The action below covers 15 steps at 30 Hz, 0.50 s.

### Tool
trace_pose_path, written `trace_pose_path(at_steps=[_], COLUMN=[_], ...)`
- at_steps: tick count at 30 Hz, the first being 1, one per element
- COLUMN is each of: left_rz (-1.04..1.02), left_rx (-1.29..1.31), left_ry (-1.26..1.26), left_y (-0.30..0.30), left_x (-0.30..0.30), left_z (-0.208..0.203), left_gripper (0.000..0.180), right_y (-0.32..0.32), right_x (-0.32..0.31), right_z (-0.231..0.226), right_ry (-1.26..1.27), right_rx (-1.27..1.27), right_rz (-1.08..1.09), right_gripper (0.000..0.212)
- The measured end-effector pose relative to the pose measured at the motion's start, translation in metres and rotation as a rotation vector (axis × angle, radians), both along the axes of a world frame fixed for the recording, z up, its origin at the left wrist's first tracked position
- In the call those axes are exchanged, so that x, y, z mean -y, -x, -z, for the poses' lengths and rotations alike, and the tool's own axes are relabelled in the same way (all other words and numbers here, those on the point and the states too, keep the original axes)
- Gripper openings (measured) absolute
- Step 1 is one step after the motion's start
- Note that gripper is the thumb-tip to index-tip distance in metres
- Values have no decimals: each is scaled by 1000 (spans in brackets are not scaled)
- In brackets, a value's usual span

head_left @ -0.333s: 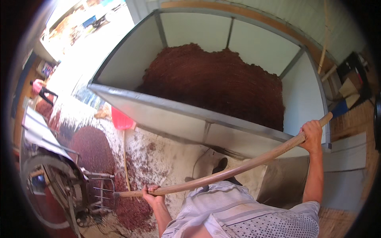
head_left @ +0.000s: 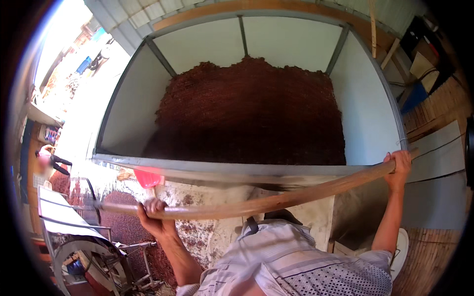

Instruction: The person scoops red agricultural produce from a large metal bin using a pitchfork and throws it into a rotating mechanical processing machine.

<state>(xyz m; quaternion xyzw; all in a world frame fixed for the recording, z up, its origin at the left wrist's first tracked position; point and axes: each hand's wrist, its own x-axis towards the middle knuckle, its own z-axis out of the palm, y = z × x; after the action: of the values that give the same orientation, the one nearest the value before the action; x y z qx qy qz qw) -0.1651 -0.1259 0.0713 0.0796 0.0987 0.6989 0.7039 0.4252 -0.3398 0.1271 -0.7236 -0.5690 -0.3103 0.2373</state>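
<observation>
Two hands grip long, bowed wooden pole point(head_left: 276, 200).

Hard daylight floods your view from ten o'clock, blowing the ground there out to white glare. The white bin walls point(head_left: 365, 103) reflect brightly, while the reddish-brown heap point(head_left: 252, 108) stays evenly lit. Shadow pools at four o'clock. Fisheye bending curves straight edges near the rim, which fades into black vignette.
</observation>
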Motion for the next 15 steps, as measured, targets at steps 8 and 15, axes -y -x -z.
trace_pose_path(at_steps=[8,15], left_rz=[407,1084], left_rx=[-807,-909], left_ry=[198,602], left_y=[-193,-372], left_x=[-181,-176], left_z=[-11,147], left_gripper=[20,12], right_y=[-49,-8], right_x=[142,324], right_z=[-18,-115], right_ry=[8,230], right_rx=[93,-260], right_rz=[458,1191], right_gripper=[12,23])
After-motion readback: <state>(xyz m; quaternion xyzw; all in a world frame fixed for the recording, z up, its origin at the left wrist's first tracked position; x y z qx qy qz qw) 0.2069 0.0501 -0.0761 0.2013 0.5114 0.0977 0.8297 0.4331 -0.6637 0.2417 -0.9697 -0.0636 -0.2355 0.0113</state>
